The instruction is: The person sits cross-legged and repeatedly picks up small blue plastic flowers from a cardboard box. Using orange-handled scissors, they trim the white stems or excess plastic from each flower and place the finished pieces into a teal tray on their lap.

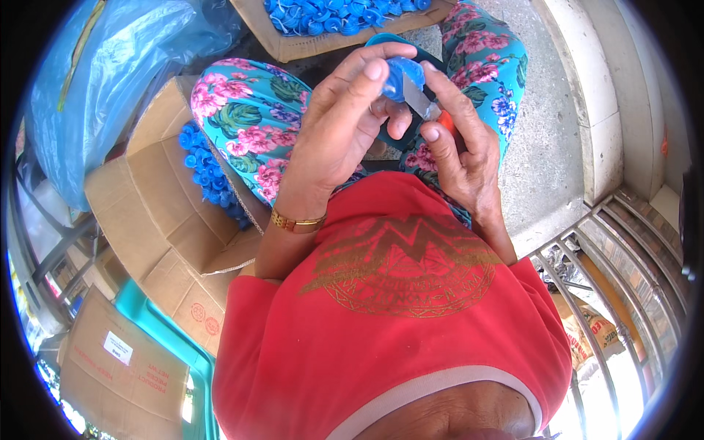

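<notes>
My left hand (345, 121) holds a small blue plastic cap (402, 75) between thumb and fingers, raised above my lap. My right hand (458, 136) grips a small utility knife with an orange handle (446, 117). Its silver blade (418, 97) lies against the cap. A gold bracelet (295, 221) circles my left wrist. Below the hands are my floral turquoise trousers (253, 121) and red shirt (389, 315).
A cardboard box (158, 213) holding several blue caps (205, 172) stands at my left. Another box of blue caps (330, 18) lies ahead. A blue plastic bag (110, 81) sits at upper left. At right there is a concrete floor (546, 139) and a metal grille (609, 279).
</notes>
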The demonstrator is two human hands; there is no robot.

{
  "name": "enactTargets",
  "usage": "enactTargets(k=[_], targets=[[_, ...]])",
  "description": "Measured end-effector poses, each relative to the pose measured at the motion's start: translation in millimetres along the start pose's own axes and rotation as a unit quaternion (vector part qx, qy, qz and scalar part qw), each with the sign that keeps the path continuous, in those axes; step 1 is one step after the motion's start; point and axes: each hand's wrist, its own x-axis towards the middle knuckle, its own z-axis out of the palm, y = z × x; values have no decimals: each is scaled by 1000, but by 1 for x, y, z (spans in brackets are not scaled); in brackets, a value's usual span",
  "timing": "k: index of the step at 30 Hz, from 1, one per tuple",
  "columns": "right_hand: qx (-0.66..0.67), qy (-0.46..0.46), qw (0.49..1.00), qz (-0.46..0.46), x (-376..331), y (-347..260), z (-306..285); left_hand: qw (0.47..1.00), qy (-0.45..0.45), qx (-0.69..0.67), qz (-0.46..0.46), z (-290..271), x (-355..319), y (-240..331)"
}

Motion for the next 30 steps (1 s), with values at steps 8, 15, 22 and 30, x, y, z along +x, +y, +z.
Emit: enactTargets(k=[8, 15, 22, 30], targets=[[12, 0, 999, -33, 5, -3, -1, 993, 11, 121, -8, 5, -4, 7], [76, -46, 996, 7, 3, -3, -6, 973, -42, 227, 22, -7, -4, 12], [130, -85, 986, 65, 2, -2, -13, 959, -85, 271, -6, -10, -8, 18], [162, -135, 976, 55, 8, -4, -24, 941, -122, 314, 23, -15, 4, 24]])
